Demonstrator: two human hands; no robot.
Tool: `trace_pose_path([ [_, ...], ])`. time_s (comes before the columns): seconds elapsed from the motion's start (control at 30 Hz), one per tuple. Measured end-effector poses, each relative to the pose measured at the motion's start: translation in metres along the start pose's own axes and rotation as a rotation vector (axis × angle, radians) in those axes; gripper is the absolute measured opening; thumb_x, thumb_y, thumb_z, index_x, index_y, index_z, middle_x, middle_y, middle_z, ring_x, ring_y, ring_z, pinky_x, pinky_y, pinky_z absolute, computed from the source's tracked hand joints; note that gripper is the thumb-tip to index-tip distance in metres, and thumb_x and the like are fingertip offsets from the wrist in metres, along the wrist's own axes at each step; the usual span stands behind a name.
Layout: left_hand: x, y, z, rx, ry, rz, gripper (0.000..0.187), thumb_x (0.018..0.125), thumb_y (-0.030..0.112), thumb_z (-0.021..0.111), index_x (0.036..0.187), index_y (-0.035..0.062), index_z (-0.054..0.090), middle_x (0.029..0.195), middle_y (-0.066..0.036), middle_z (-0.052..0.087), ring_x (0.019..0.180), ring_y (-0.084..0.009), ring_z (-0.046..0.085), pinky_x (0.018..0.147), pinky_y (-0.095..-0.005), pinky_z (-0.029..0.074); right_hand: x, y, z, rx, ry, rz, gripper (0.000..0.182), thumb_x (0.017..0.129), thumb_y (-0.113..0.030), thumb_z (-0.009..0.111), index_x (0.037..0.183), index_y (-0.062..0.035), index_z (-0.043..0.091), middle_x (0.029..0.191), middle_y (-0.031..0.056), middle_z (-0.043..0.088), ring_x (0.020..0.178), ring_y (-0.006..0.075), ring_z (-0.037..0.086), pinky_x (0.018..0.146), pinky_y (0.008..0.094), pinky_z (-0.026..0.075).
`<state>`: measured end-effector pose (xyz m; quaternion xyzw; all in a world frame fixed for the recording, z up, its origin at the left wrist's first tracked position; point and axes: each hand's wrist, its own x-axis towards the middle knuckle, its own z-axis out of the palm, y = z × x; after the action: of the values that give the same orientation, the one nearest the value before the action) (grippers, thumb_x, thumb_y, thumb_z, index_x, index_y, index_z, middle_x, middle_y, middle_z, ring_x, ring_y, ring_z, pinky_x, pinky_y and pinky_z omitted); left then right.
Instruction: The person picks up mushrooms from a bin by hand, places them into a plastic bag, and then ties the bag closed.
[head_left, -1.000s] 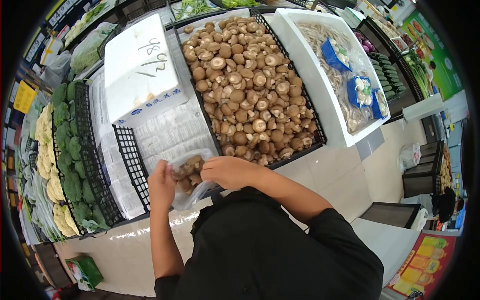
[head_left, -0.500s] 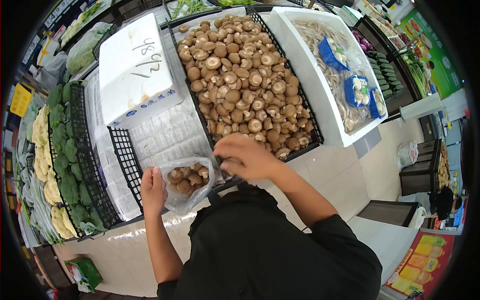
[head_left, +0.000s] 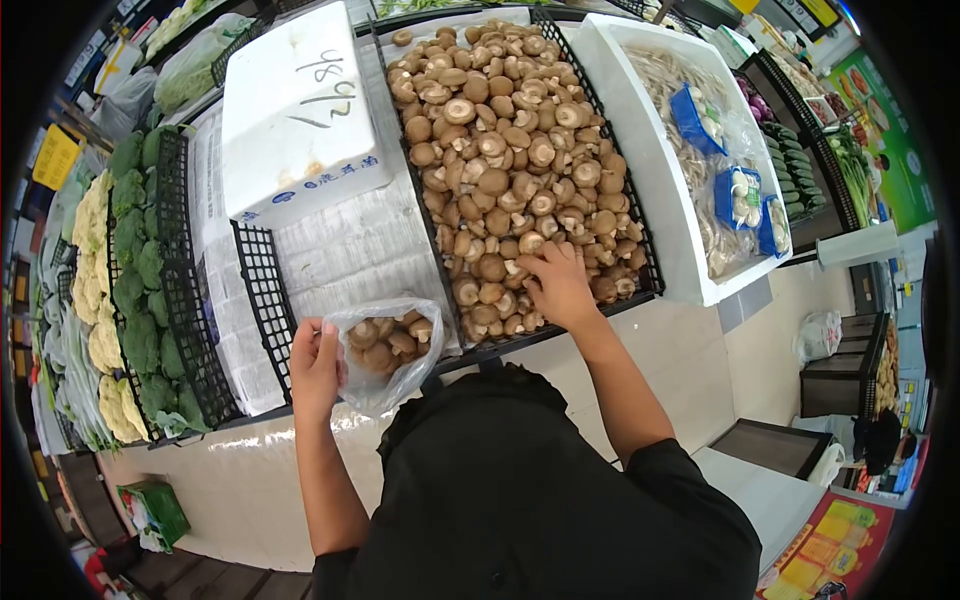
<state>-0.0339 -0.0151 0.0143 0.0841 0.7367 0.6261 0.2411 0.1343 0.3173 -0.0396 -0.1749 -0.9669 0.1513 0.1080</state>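
Observation:
My left hand (head_left: 314, 368) is closed on the near-left rim of a clear plastic bag (head_left: 376, 398). Inside its wide mouth lie several brown shiitake mushrooms (head_left: 392, 342). Over the near part of a black crate, my right hand (head_left: 560, 285) is down among a big heap of shiitake mushrooms (head_left: 500, 140). Its fingers and thumb are curled around a mushroom there, which the hand partly hides. The bag is held low at the crate's near-left corner, beside the right hand's part of the heap.
A white foam box (head_left: 300, 120) with handwritten numbers stands left of the heap. To the right, another foam box (head_left: 655, 240) holds pale mushrooms and blue trays (head_left: 738, 198). Broccoli (head_left: 135, 285) and cauliflower (head_left: 100, 270) fill crates at far left. A green basket (head_left: 165, 510) sits on the floor.
My right hand has moved from beside the bag, up and right onto the mushroom heap. My left hand keeps hold of the bag, and the view has shifted slightly.

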Motion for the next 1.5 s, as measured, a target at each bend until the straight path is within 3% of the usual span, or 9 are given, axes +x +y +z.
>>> trace_pose_path([
  [0.37, -0.009, -0.004, -0.009, -0.029, 0.001, -0.016, 0.015, 0.104, 0.020, 0.055, 0.104, 0.0050, 0.055, 0.071, 0.004, 0.052, 0.054, -0.0036, 0.047, 0.048, -0.0204, 0.038, 0.005, 0.001, 0.001, 0.123, 0.101, -0.092, 0.025, 0.081, -0.012, 0.078, 0.104, -0.0127, 0.069, 0.111, 0.0051, 0.062, 0.111, 0.0258, 0.056, 0.095, 0.0435, 0.044],
  [0.47, -0.007, -0.014, -0.009, 0.123, 0.126, 0.146, 0.015, 0.101, 0.015, 0.059, 0.108, 0.0024, 0.056, 0.086, -0.004, 0.057, 0.074, -0.0121, 0.056, 0.067, -0.0263, 0.046, 0.005, -0.007, 0.003, 1.140, -0.020, 0.304, 0.024, 0.092, -0.019, 0.075, 0.109, -0.0083, 0.062, 0.110, 0.0062, 0.066, 0.101, 0.0180, 0.063, 0.090, 0.0366, 0.052],
  [0.57, -0.011, 0.000, -0.008, 0.652, 0.322, 0.462, 0.019, 0.095, 0.010, 0.063, 0.110, 0.0000, 0.057, 0.102, -0.012, 0.057, 0.098, -0.0232, 0.056, 0.088, -0.0351, 0.045, 0.008, -0.042, -0.020, 1.596, 0.028, 0.155, 0.030, 0.098, -0.026, 0.068, 0.116, -0.0054, 0.055, 0.112, 0.0085, 0.067, 0.096, 0.0147, 0.066, 0.087, 0.0329, 0.056],
  [0.73, -0.036, 0.057, 0.024, 0.576, 0.240, 0.695, 0.023, 0.086, 0.004, 0.067, 0.108, -0.0004, 0.060, 0.103, -0.015, 0.058, 0.098, -0.0326, 0.057, 0.091, -0.0393, 0.045, 0.001, -0.095, -0.045, 1.890, -0.139, -0.056, 0.039, 0.100, -0.031, 0.064, 0.122, -0.0031, 0.049, 0.124, 0.0214, 0.064, 0.109, 0.0312, 0.068, 0.094, 0.0411, 0.055],
  [0.8, -0.046, 0.071, 0.043, 0.457, 0.074, 0.771, 0.030, 0.083, 0.007, 0.072, 0.110, 0.0004, 0.060, 0.101, -0.014, 0.059, 0.092, -0.0313, 0.058, 0.085, -0.0387, 0.048, 0.001, -0.114, -0.050, 1.941, -0.192, -0.104, 0.033, 0.100, -0.026, 0.064, 0.121, -0.0040, 0.051, 0.117, 0.0114, 0.066, 0.107, 0.0202, 0.066, 0.093, 0.0363, 0.054],
  [0.97, -0.055, 0.074, 0.063, 0.271, -0.132, 0.603, 0.052, 0.087, 0.019, 0.077, 0.127, -0.0001, 0.052, 0.111, -0.012, 0.061, 0.099, -0.0222, 0.062, 0.085, -0.0350, 0.050, -0.004, -0.143, -0.051, 1.718, 0.001, -0.203, 0.026, 0.092, -0.005, 0.072, 0.113, -0.0043, 0.056, 0.124, 0.0135, 0.063, 0.107, 0.0212, 0.065, 0.091, 0.0364, 0.053],
  [1.07, -0.056, 0.061, 0.071, -0.462, -0.333, 0.307, 0.057, 0.094, 0.027, 0.071, 0.136, -0.0009, 0.045, 0.123, -0.010, 0.057, 0.110, -0.0194, 0.060, 0.094, -0.0343, 0.051, 0.005, -0.144, -0.060, 1.110, 0.297, -0.517, 0.027, 0.084, -0.006, 0.078, 0.106, -0.0058, 0.062, 0.124, 0.0160, 0.063, 0.108, 0.0285, 0.066, 0.090, 0.0374, 0.054],
  [1.27, -0.057, 0.053, 0.070, -0.455, -0.405, 0.346, 0.067, 0.098, 0.033, 0.068, 0.146, -0.0014, 0.036, 0.139, -0.010, 0.049, 0.126, -0.0199, 0.052, 0.101, -0.0360, 0.049, 0.011, -0.151, -0.061, 0.843, 0.422, -0.665, 0.031, 0.075, -0.002, 0.081, 0.101, -0.0061, 0.066, 0.128, 0.0122, 0.064, 0.114, 0.0343, 0.064, 0.090, 0.0403, 0.055],
  [1.5, -0.056, 0.057, 0.062, -0.410, -0.368, 0.356, 0.069, 0.094, 0.029, 0.072, 0.146, 0.0000, 0.037, 0.134, -0.013, 0.055, 0.118, -0.0225, 0.059, 0.101, -0.0369, 0.049, 0.012, -0.152, -0.075, 1.012, 0.383, -0.583, 0.034, 0.079, -0.007, 0.080, 0.108, -0.0033, 0.065, 0.117, 0.0124, 0.067, 0.104, 0.0297, 0.066, 0.089, 0.0391, 0.052],
])
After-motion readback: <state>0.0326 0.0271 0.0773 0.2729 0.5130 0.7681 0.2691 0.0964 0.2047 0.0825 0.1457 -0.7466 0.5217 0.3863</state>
